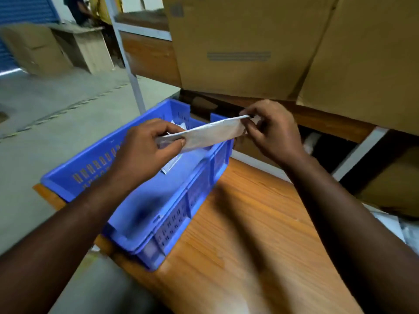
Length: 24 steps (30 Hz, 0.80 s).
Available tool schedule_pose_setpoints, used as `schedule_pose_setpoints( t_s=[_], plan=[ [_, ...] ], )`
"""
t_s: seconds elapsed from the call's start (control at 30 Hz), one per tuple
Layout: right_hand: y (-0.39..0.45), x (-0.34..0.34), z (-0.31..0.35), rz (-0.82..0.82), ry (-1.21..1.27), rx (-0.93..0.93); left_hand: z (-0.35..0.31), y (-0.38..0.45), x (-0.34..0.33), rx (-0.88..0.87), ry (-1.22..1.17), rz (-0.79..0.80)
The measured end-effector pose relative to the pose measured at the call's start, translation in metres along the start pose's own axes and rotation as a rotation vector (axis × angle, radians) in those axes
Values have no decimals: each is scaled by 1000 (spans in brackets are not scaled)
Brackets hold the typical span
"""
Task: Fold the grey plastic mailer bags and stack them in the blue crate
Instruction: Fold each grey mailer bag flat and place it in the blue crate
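Note:
A folded grey mailer bag [210, 133] is held as a narrow strip in the air above the far end of the blue crate [145, 223]. My left hand [147, 152] pinches its left end between thumb and fingers. My right hand [272, 130] pinches its right end. Inside the crate, below the strip, a pale folded bag [171, 163] lies on the floor of the crate, partly hidden by my left hand.
The crate stands on a wooden table [249, 234], at its left edge. Large cardboard boxes [238, 41] sit on a shelf right behind the crate. Crumpled pale plastic [405, 230] lies at the table's right. Concrete floor [45, 121] spreads to the left.

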State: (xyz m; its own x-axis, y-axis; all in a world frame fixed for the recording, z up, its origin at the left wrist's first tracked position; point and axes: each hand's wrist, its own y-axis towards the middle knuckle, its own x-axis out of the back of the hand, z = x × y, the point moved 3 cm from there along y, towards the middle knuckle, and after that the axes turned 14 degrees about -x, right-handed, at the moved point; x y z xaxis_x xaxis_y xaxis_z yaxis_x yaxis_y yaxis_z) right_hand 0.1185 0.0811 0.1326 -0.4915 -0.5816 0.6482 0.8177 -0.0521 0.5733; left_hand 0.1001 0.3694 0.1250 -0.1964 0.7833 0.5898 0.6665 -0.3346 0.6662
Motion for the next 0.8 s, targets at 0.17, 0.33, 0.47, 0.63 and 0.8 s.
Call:
schedule_pose_setpoints(
  t_s=[0.17,0.33,0.47,0.63,0.8],
  plan=[
    [73,-87,26,133,-274,65,84,9,5,141,74,104],
    [96,-184,23,356,-491,-15,158,5,-27,242,108,338],
    [96,-246,9,430,-581,-135,195,-5,-48,323,94,437],
    [95,-290,12,238,-12,-779,227,-4,-59,388,126,397],
    [69,-329,42,671,349,-1280,239,-5,-71,391,138,462]
  ],
)
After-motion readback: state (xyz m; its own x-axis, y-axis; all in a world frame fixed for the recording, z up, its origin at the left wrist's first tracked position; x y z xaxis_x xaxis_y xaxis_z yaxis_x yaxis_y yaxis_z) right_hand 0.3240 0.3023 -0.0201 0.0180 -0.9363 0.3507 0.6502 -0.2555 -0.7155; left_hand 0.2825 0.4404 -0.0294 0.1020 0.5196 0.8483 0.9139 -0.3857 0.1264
